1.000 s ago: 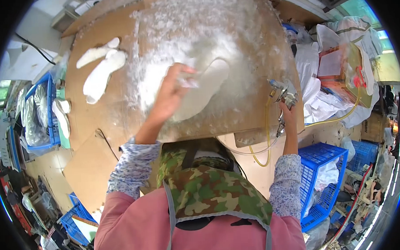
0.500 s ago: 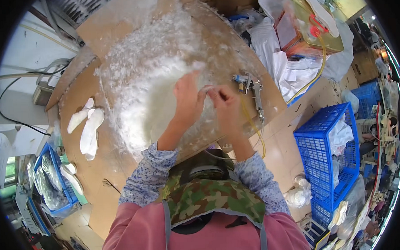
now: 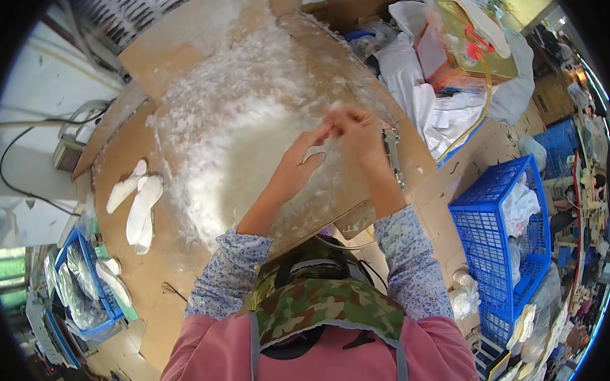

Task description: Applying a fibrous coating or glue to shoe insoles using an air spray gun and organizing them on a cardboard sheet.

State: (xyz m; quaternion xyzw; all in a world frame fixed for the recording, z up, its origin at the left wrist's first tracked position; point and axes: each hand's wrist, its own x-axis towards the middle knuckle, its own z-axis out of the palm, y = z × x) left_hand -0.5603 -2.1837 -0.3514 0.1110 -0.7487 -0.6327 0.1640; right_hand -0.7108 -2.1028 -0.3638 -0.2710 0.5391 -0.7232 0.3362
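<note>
My left hand is over the fluff-covered cardboard, its fingers stretched out and its thumb held apart. Its fingertips touch the fingers of my right hand, which are bent and drawn together, slightly blurred. Whatever may be between the right fingers is too small to make out. Just right of that hand lies a metal spray gun, partly hidden behind it. White, sole-shaped pieces rest at the left of the cardboard.
To the right stands a blue plastic crate with white bags inside. A yellowish container with a red cap and a yellow hose sits at the back right beside white sacks. Another blue basket of packed pieces is at the lower left.
Both hands have shifted to the right, the right one now partly covering the spray gun. My left thumb has come away from the right fingers, while the left fingertips meet them.
</note>
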